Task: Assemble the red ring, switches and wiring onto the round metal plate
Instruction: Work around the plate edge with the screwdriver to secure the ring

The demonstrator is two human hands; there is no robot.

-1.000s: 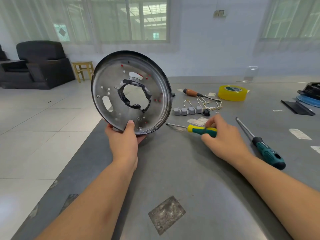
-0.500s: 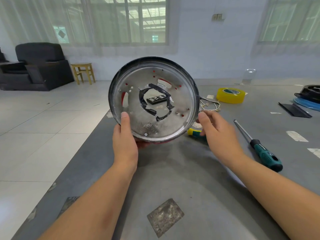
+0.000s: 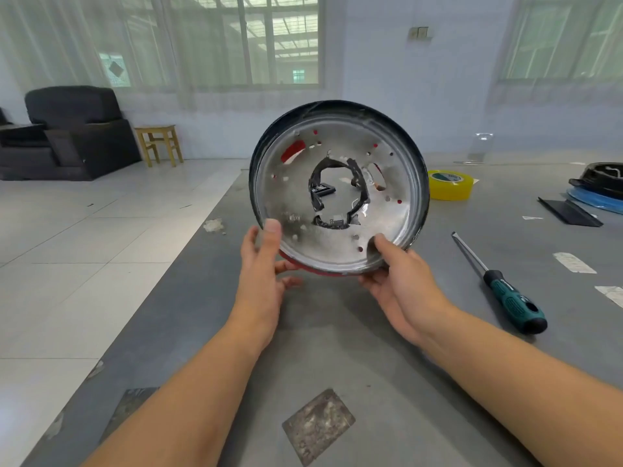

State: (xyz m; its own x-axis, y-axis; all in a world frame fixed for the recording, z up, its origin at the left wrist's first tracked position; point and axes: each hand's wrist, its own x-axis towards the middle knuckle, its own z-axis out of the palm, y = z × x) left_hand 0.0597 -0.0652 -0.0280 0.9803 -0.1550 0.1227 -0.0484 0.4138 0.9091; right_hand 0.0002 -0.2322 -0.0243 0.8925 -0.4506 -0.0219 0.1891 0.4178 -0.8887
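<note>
I hold the round metal plate upright above the grey table, its hollow silver side facing me. It has a dark rim, a jagged black-edged centre hole and several small holes. The red ring sits behind it, showing red along the bottom edge and through a slot at upper left. My left hand grips the lower left rim, thumb on the front. My right hand grips the lower right rim, thumb inside. The switches and wiring are hidden behind the plate.
A teal-handled screwdriver lies on the table to the right. A yellow tape roll stands behind the plate. Black and blue parts lie at the far right. A small black item shows through the centre hole. Table edge runs left, floor beyond.
My right hand has left the yellow-green screwdriver and taken the plate's lower right rim. The plate has moved right and turned, and both hands hold it now.
</note>
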